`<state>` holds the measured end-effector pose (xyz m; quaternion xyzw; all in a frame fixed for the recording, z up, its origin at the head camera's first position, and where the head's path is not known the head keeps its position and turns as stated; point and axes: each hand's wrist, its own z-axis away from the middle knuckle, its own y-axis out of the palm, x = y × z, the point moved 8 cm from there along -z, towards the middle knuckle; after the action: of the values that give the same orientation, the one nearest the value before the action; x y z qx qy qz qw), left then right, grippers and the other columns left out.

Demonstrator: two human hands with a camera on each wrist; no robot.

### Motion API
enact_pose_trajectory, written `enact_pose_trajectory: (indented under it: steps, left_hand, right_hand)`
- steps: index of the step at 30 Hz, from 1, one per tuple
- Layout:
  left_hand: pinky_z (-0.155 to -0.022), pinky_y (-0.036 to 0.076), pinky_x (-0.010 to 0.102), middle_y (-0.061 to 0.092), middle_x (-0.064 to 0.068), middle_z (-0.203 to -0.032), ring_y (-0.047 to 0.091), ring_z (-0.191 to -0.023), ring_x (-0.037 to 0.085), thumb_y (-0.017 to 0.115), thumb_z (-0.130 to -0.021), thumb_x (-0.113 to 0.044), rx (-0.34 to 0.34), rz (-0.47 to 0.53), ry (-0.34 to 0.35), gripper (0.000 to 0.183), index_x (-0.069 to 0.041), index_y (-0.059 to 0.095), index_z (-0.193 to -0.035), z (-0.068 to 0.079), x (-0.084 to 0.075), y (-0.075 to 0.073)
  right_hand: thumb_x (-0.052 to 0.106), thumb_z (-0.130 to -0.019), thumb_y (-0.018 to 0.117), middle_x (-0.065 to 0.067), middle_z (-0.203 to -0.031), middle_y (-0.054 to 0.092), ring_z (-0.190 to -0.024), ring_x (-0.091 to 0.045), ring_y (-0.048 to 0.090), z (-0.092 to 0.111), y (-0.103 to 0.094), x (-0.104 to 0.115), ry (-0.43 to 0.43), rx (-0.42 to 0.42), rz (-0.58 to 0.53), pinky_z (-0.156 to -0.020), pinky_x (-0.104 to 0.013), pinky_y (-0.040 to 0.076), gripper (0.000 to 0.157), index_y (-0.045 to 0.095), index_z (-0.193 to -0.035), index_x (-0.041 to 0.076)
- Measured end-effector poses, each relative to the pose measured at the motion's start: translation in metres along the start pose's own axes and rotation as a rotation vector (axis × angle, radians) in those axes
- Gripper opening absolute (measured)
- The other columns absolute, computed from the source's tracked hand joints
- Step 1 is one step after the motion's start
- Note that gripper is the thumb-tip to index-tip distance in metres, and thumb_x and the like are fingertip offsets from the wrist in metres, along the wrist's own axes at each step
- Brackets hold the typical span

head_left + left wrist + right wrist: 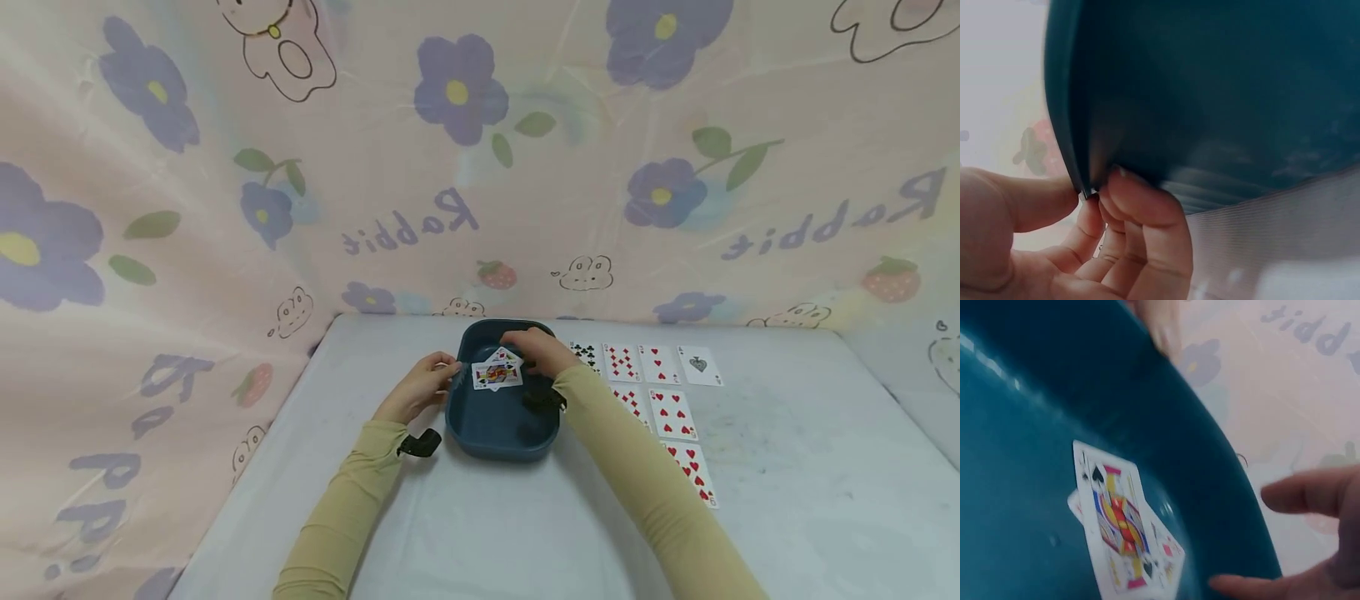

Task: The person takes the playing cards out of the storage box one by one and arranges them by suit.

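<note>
A dark blue plastic basin (502, 452) stands on the white table. My left hand (416, 390) pinches its left rim; in the left wrist view the thumb is outside and curled fingers (1147, 206) press the other side. Inside the basin lies a jack of spades (1119, 522), face up, crossing over another card (1169, 547) with red diamond marks, mostly hidden beneath it. Over the basin's far right side is my right hand (542, 354). Its thumb and finger are spread apart near the rim in the right wrist view, with nothing seen between them.
Right of the basin, several face-up playing cards lie in rows, partly hidden by the right sleeve (637, 454). They include an ace of spades (699, 367), a six of hearts (673, 414) and a diamond card (621, 363). A patterned curtain (525, 183) hangs behind the table.
</note>
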<state>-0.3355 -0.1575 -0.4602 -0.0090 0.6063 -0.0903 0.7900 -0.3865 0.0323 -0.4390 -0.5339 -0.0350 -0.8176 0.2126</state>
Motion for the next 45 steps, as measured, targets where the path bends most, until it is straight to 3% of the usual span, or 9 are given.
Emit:
enact_pose_trajectory:
  steps: [6, 15, 20, 23, 30, 36, 45]
  left_hand:
    - [-0.061, 0.045, 0.027, 0.059, 0.013, -0.096, 0.055, -0.078, 0.019, 0.052, -0.1, -0.018, -0.02, -0.016, -0.018, 0.016, -0.004, 0.052, -0.106, 0.0, 0.001, -0.001]
    - [-0.063, 0.047, 0.028, 0.062, 0.011, -0.097, 0.056, -0.079, 0.019, 0.054, -0.099, -0.022, -0.039, -0.038, -0.032, 0.017, -0.007, 0.054, -0.107, -0.002, 0.001, -0.002]
    - [-0.062, 0.046, 0.027, 0.061, 0.014, -0.098, 0.057, -0.081, 0.021, 0.054, -0.099, -0.022, -0.035, -0.03, -0.022, 0.019, -0.005, 0.053, -0.107, -0.003, 0.001, -0.001]
    - [-0.062, 0.046, 0.027, 0.06, 0.014, -0.095, 0.056, -0.08, 0.022, 0.054, -0.099, -0.021, -0.025, -0.017, -0.009, 0.018, -0.004, 0.053, -0.106, -0.003, 0.0, 0.0]
    - [-0.061, 0.046, 0.027, 0.06, 0.012, -0.092, 0.057, -0.08, 0.022, 0.054, -0.099, -0.02, -0.026, -0.007, -0.012, 0.016, -0.005, 0.053, -0.105, -0.003, 0.002, 0.0]
    - [-0.062, 0.047, 0.027, 0.06, 0.012, -0.096, 0.057, -0.08, 0.021, 0.054, -0.099, -0.022, -0.028, -0.007, -0.017, 0.019, -0.005, 0.053, -0.108, -0.002, 0.002, 0.0]
    - [-0.062, 0.047, 0.027, 0.062, 0.009, -0.092, 0.057, -0.074, 0.016, 0.055, -0.099, -0.023, -0.009, 0.017, -0.001, 0.019, -0.005, 0.053, -0.106, -0.003, 0.004, -0.001]
  right_hand:
    - [0.025, -0.092, 0.056, -0.02, -0.15, 0.026, -0.134, -0.039, 0.029, 0.001, 0.007, -0.008, 0.019, 0.045, -0.123, -0.105, -0.05, 0.032, 0.056, 0.04, -0.139, 0.0]
    - [0.025, -0.09, 0.058, -0.025, -0.146, 0.027, -0.126, -0.038, 0.038, 0.004, 0.004, -0.012, 0.051, 0.018, -0.168, -0.1, -0.048, 0.038, 0.07, 0.023, -0.146, 0.001]
    - [0.026, -0.091, 0.058, -0.023, -0.135, 0.036, -0.113, -0.034, 0.045, 0.002, 0.005, -0.014, 0.072, 0.027, -0.163, -0.096, -0.047, 0.041, 0.06, 0.034, -0.14, 0.001]
    - [0.024, -0.092, 0.057, -0.023, -0.128, 0.045, -0.105, -0.031, 0.049, -0.001, 0.006, -0.013, 0.041, 0.042, -0.058, -0.093, -0.044, 0.043, 0.051, 0.042, -0.135, 0.0]
    - [0.001, -0.087, 0.063, -0.015, -0.119, 0.062, -0.1, -0.024, 0.058, -0.005, 0.021, 0.004, -0.186, 0.109, 0.443, -0.085, -0.036, 0.049, 0.035, 0.062, -0.122, -0.002]
    - [-0.009, -0.081, 0.065, -0.015, -0.119, 0.063, -0.111, -0.025, 0.057, -0.008, 0.034, 0.006, -0.247, 0.216, 0.511, -0.092, -0.037, 0.046, 0.045, 0.06, -0.125, -0.002]
    - [-0.006, -0.074, 0.075, -0.011, -0.122, 0.058, -0.112, -0.025, 0.052, -0.013, 0.046, 0.005, -0.32, 0.305, 0.684, -0.099, -0.039, 0.039, 0.055, 0.059, -0.126, 0.003]
